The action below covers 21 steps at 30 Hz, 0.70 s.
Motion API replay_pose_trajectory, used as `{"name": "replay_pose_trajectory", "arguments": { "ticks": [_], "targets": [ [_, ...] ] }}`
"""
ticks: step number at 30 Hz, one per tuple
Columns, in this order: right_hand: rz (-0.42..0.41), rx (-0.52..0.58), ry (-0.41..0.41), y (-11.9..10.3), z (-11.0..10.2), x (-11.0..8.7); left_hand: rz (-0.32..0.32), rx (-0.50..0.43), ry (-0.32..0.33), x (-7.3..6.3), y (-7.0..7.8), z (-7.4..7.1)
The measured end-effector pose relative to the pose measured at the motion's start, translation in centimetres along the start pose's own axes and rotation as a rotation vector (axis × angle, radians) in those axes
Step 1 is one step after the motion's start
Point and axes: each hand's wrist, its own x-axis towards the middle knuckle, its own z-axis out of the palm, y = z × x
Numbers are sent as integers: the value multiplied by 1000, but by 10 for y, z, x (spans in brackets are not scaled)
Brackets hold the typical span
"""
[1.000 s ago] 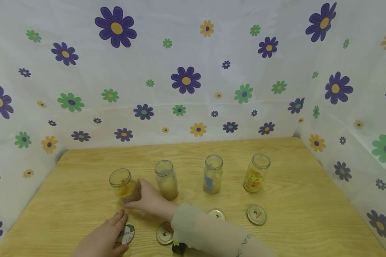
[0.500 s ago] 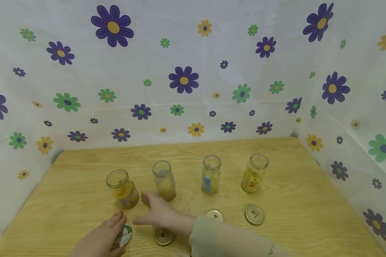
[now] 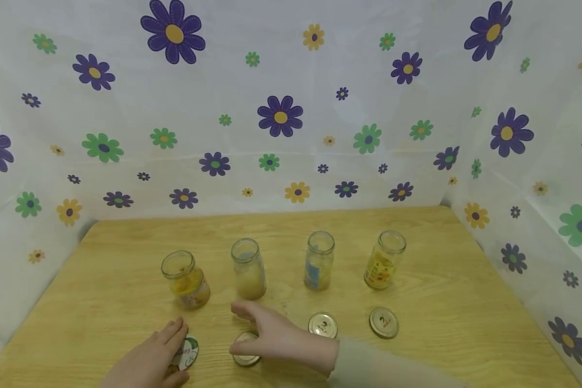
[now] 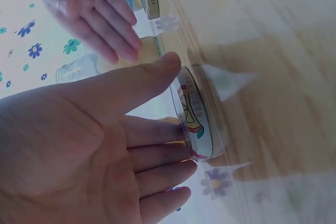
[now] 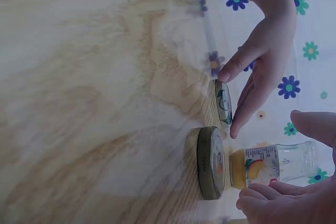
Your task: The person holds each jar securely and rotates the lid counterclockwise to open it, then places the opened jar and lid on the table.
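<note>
My left hand (image 3: 147,355) rests on the table with thumb and fingers around a white-and-green jar lid (image 3: 187,354). In the left wrist view, the thumb and fingertips meet the edge of that lid (image 4: 195,121). My right hand (image 3: 278,334) hovers over a gold jar lid (image 3: 244,360), thumb and fingers spread apart and holding nothing. That lid (image 5: 211,163) lies flat in the right wrist view, just beyond the fingertips. Behind the left hand stands an uncovered glass jar (image 3: 194,291) with yellow contents and a peach label.
Three more uncovered glass jars, a pale one (image 3: 250,280), a blue-labelled one (image 3: 318,269) and a yellow-labelled one (image 3: 380,269), form a row to the right. Two further gold lids (image 3: 323,325) (image 3: 383,322) lie before them. Flowered cloth (image 3: 291,70) encloses the wooden table (image 3: 456,280).
My right hand has let go of the leftmost jar, which stays standing, and has moved right and nearer to me, over the gold lid. My left hand keeps its place at the white-and-green lid.
</note>
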Motion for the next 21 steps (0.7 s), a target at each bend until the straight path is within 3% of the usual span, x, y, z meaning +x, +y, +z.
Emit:
{"name": "replay_pose_trajectory", "arguments": {
  "ticks": [5, 12, 17, 21],
  "targets": [
    [-34, -61, -11, 1, -9, -16, -20, 27, 20, -1, 4, -3],
    [-63, -229, 47, 4, -24, -37, 1, 82, 95, -2, 12, -6],
    [-93, -374, 43, 18, -41, -57, 1, 43, 91, -2, 13, -10],
    [-104, -436, 73, 31, -55, -77, 37, 68, 124, -3, 6, -9]
  ]
}}
